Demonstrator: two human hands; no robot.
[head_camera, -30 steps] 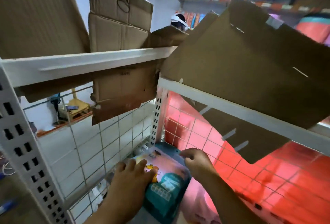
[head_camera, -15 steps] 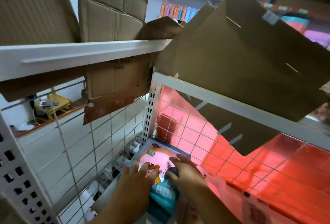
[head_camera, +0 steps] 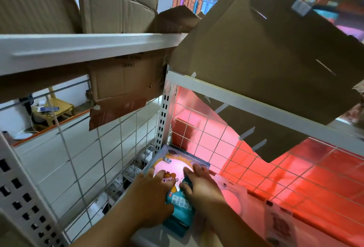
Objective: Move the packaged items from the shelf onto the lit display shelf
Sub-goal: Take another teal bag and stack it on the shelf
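A white metal shelving unit (head_camera: 82,50) fills the view, its upper board running from 9 o'clock toward the centre, where it meets a second white rail that slopes down to 3 o'clock. Flattened cardboard boxes (head_camera: 118,4) stand on the upper board at 11 o'clock, and one large cardboard sheet (head_camera: 266,55) leans across the rail from 1 to 3 o'clock, its lower part hanging behind the rail. Below the board at 8 o'clock, a white wire grid (head_camera: 82,160) backs the left bay. At 4 o'clock a second grid (head_camera: 256,170) glows red and pink from light behind it. A perforated white upright (head_camera: 162,120) stands between the two grids near the centre. The lower shelf (head_camera: 157,236) shows as a pale strip at 6 o'clock. On it, in the corner at the foot of the upright, lies the packaged item (head_camera: 175,165), teal with a pink round panel and a cartoon figure. A paler pink package (head_camera: 236,197) lies just beside it toward 5 o'clock. The left hand (head_camera: 151,193) lies on the teal package from 7 o'clock and the right hand (head_camera: 202,185) from 5 o'clock. Both hands have their fingers spread flat on its face, pressing rather than curled round it. Through the left grid at 9 o'clock, a small wooden stool (head_camera: 59,109) stands on the floor of the room. Coloured bottles (head_camera: 189,0) line a far wall shelf at 12 o'clock.
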